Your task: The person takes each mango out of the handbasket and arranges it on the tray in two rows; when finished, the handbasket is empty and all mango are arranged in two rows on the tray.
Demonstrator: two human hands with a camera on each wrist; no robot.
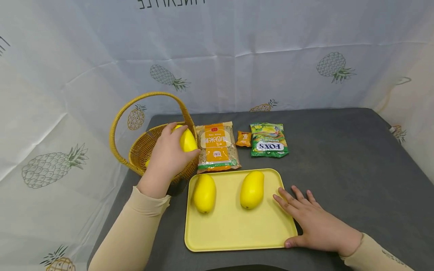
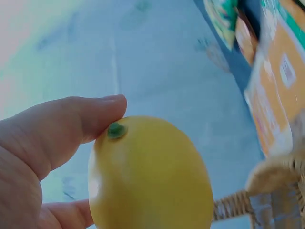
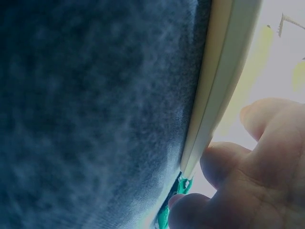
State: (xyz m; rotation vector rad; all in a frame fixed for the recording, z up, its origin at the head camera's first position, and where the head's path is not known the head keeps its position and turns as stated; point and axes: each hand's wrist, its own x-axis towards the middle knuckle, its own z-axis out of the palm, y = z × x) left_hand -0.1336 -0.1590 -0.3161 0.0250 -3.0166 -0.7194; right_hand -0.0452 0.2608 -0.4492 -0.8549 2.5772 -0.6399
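My left hand [image 1: 168, 156] grips a yellow mango [image 1: 188, 140] over the right side of the wicker basket [image 1: 138, 150]. In the left wrist view, the thumb [image 2: 97, 112] lies beside the green stem nub of that mango [image 2: 152, 176]. Partly hidden by the hand, a bit of something yellow [image 1: 147, 163] shows inside the basket. Two more mangoes, one on the left [image 1: 204, 193] and one on the right [image 1: 252, 189], lie on the pale yellow tray [image 1: 234, 231]. My right hand [image 1: 317, 224] rests with spread fingers at the tray's right edge, thumb near its lower corner.
Right of the basket lies an orange-labelled clear food packet [image 1: 217, 146]. Beyond it are a small orange packet [image 1: 243, 139] and a green FOX'S candy bag [image 1: 269, 140]. The basket's tall handle [image 1: 116, 124] arches above its rim. A pineapple-print curtain [image 1: 237, 75] hangs behind the dark grey table [image 1: 356, 162].
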